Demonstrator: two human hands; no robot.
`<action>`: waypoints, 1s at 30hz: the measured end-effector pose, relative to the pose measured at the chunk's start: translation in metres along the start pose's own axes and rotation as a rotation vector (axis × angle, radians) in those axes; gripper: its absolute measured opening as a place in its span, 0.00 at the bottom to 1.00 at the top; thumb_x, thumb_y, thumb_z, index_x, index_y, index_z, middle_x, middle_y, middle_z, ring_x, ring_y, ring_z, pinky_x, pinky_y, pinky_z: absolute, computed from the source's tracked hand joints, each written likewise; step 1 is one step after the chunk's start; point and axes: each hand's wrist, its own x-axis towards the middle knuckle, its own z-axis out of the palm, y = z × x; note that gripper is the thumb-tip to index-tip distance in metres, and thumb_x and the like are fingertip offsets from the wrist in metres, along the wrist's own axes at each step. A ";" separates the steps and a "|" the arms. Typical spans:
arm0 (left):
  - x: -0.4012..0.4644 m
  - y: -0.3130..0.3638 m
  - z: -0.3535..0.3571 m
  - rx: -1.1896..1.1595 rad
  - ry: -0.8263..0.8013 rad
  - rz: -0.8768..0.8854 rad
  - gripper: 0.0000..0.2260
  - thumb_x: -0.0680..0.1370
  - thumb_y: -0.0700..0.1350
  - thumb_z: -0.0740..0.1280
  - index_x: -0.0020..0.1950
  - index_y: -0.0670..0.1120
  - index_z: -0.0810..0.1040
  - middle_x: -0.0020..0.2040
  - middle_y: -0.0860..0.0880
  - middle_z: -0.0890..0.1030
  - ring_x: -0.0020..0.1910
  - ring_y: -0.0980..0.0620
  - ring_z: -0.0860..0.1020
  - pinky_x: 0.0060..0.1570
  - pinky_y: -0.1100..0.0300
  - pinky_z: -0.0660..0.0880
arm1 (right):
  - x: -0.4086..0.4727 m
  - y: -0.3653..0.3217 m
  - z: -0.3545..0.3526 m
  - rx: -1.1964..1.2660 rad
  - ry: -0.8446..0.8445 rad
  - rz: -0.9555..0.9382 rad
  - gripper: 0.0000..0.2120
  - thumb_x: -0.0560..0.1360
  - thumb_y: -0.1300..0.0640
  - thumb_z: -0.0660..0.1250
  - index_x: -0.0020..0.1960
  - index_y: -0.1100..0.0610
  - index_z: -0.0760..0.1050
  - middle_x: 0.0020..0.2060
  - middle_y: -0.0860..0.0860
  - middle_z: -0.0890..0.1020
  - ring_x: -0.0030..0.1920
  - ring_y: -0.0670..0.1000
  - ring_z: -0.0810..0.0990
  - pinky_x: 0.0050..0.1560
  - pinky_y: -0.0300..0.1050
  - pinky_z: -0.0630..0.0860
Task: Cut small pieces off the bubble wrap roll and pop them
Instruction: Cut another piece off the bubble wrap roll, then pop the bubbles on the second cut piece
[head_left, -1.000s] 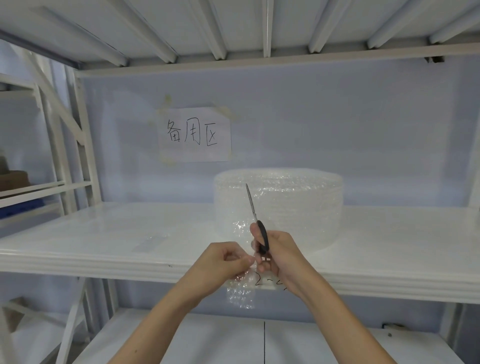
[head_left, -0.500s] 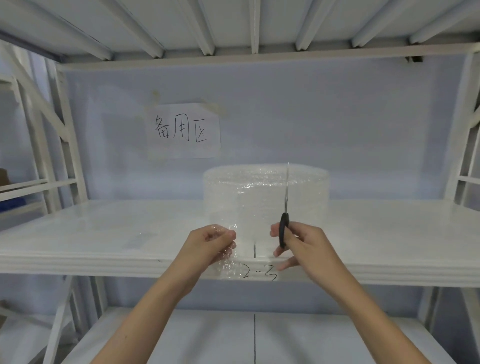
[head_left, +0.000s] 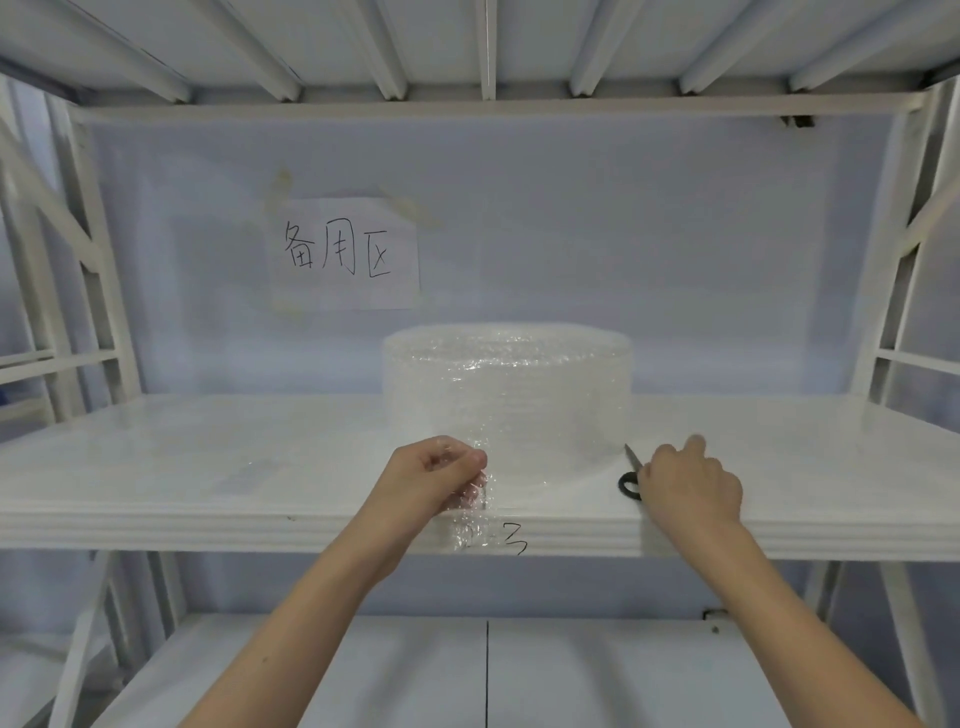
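A clear bubble wrap roll (head_left: 506, 389) stands upright on the white shelf (head_left: 208, 467), in the middle. My left hand (head_left: 436, 480) pinches a small cut piece of bubble wrap (head_left: 470, 512) that hangs down over the shelf's front edge. To the right of the roll, my right hand (head_left: 688, 480) rests low on the shelf with the black-handled scissors (head_left: 631, 475) under its fingers; the blades are closed and point back toward the roll's base. Whether the fingers still grip the handles is unclear.
A paper sign (head_left: 343, 254) with handwriting is taped to the back wall. White rack posts (head_left: 98, 270) stand at both sides, and the upper shelf's beams run overhead. A lower shelf (head_left: 488, 670) lies below my arms. "2-3" is written on the shelf's front edge.
My right hand has swung right and down, bringing the scissors from upright in front of the roll to flat on the shelf. My left hand keeps the cut piece.
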 end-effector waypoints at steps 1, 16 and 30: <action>0.000 0.001 -0.001 0.008 0.003 0.007 0.06 0.78 0.42 0.69 0.43 0.42 0.81 0.34 0.51 0.82 0.33 0.54 0.77 0.41 0.61 0.78 | -0.001 -0.001 -0.002 -0.041 0.035 -0.004 0.13 0.80 0.54 0.56 0.51 0.61 0.75 0.54 0.58 0.73 0.48 0.58 0.77 0.37 0.46 0.66; -0.010 0.010 -0.044 0.020 0.028 0.049 0.09 0.79 0.43 0.68 0.43 0.44 0.87 0.36 0.52 0.82 0.34 0.54 0.75 0.43 0.64 0.79 | -0.055 -0.125 -0.054 1.457 -0.533 -0.398 0.08 0.73 0.61 0.72 0.51 0.62 0.81 0.36 0.61 0.85 0.35 0.52 0.82 0.45 0.46 0.83; -0.015 0.005 -0.081 -0.389 0.166 0.042 0.10 0.77 0.31 0.65 0.46 0.40 0.85 0.45 0.45 0.86 0.39 0.52 0.84 0.44 0.64 0.81 | -0.063 -0.164 -0.048 1.556 -0.483 -0.417 0.06 0.75 0.67 0.68 0.45 0.60 0.82 0.32 0.54 0.83 0.30 0.49 0.78 0.31 0.40 0.77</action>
